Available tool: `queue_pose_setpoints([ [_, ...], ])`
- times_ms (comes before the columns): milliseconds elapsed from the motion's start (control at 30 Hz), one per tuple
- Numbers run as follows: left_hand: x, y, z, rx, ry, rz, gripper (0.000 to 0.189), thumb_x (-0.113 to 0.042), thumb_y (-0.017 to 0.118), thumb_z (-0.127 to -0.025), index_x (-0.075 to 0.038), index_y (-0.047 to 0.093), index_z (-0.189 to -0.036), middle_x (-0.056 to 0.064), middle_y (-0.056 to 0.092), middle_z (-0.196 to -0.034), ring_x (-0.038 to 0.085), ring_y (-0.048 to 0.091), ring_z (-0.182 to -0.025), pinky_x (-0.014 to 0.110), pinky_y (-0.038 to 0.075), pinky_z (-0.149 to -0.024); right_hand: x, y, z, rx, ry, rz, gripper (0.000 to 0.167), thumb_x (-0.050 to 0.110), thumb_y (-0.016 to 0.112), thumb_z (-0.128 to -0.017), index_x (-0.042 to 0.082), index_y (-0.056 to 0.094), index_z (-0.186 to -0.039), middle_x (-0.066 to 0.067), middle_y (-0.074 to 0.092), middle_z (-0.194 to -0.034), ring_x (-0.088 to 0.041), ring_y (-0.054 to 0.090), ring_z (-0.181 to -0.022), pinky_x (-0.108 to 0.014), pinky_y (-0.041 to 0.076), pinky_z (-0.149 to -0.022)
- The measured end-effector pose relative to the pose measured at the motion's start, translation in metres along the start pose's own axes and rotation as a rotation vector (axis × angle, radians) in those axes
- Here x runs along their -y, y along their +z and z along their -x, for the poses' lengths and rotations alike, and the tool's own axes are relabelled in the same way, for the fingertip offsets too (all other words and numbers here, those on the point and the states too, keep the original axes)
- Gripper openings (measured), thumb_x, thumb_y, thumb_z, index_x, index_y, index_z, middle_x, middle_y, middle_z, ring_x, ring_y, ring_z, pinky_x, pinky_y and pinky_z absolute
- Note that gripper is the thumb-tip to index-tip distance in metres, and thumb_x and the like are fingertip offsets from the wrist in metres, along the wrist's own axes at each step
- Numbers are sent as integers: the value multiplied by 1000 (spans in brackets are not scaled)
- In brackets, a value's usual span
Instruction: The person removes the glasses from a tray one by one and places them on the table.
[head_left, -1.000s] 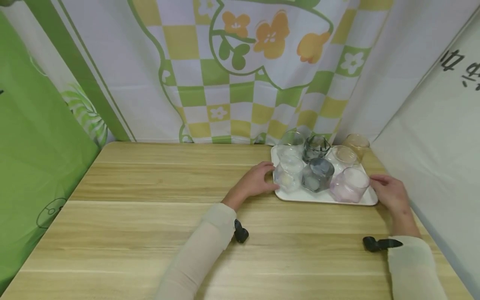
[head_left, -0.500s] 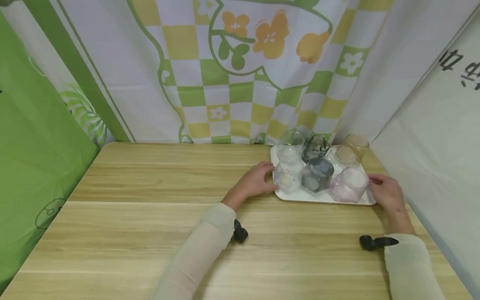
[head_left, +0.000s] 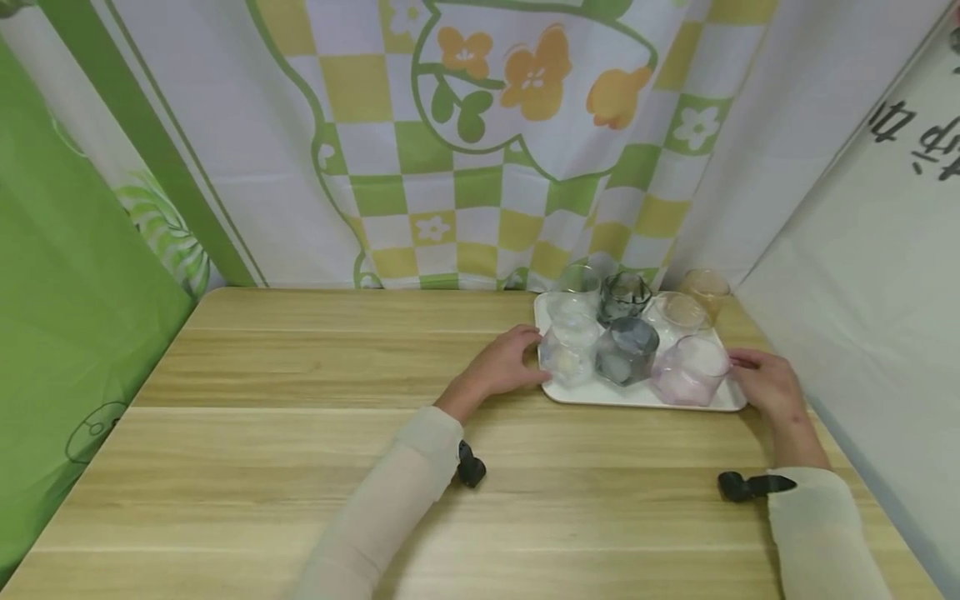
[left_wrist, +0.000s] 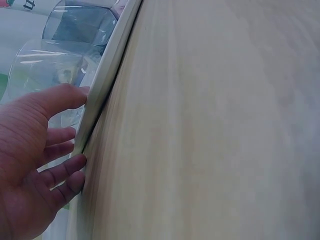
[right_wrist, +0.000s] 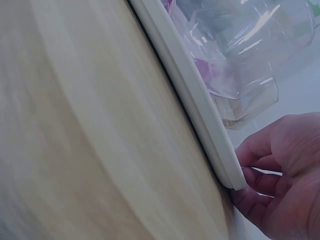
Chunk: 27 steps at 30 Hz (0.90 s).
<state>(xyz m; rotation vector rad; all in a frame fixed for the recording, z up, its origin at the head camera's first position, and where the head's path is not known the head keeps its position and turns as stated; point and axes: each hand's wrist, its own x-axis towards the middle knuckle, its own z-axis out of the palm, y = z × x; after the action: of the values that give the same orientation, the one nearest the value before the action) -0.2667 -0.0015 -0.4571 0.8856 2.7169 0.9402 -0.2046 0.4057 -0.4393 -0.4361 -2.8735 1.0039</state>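
A white tray [head_left: 645, 398] lies at the back right of the wooden table, bearing several glass cups. My left hand [head_left: 501, 363] is at the tray's left end; in the left wrist view its thumb lies on the rim and the fingers curl at the edge. At the opposite end, my right hand [head_left: 772, 385] grips the right corner, fingertips tucked beneath the rim in the right wrist view. Along the front stand a clear iridescent cup [head_left: 567, 354], a grey cup [head_left: 627, 354] and a pink-tinted cup [head_left: 688, 375]. Behind are a dark-patterned cup [head_left: 624, 298] and an amber cup [head_left: 707, 292].
A checked, flowered curtain [head_left: 480, 192] hangs right behind the tray and the table's back edge. A white wall sheet [head_left: 885, 275] with black characters rises on the right. Green cloth [head_left: 82, 275] hangs on the left. The wooden table [head_left: 300, 475] stretches left and forward of the tray.
My right hand has moved slightly left, closer in on the tray's right corner. My left hand keeps its place at the left end. The whole head view has shifted a little.
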Motion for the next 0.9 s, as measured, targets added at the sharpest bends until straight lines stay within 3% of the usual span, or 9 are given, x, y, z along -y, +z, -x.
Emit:
queue_pose_setpoints([
  [267, 10, -12, 12, 12, -28, -8, 68, -37, 79, -90, -3, 56, -145, 10, 43, -158, 27, 41, -144, 35, 31, -118, 10, 6, 4, 52, -45, -6, 44, 13, 54, -99, -12, 58, -135, -32, 62, -129, -34, 55, -109, -28, 43, -75],
  [433, 18, -20, 21, 7, -38, -1, 67, -36, 80, -89, -4, 57, -143, 11, 45, -157, 27, 41, -144, 36, 31, -118, 20, 10, 6, 87, -93, -4, 44, 11, 57, -97, -13, 59, -133, -32, 62, -129, -36, 56, -111, -30, 42, -80],
  [667, 29, -29, 37, -2, -66, 24, 67, -32, 80, -88, -2, 57, -143, 12, 44, -157, 28, 40, -145, 36, 30, -118, 34, 23, 9, 100, -115, -28, 43, 9, 59, -95, -14, 60, -132, -29, 66, -120, -23, 59, -99, -22, 44, -74],
  [900, 41, -41, 54, -19, -99, 35, 71, -31, 80, -88, -1, 53, -147, 11, 43, -158, 29, 39, -146, 38, 29, -119, 51, 37, 9, 129, -149, -80, 45, 5, 58, -93, -15, 58, -134, -29, 67, -120, -20, 59, -98, -16, 45, -72],
])
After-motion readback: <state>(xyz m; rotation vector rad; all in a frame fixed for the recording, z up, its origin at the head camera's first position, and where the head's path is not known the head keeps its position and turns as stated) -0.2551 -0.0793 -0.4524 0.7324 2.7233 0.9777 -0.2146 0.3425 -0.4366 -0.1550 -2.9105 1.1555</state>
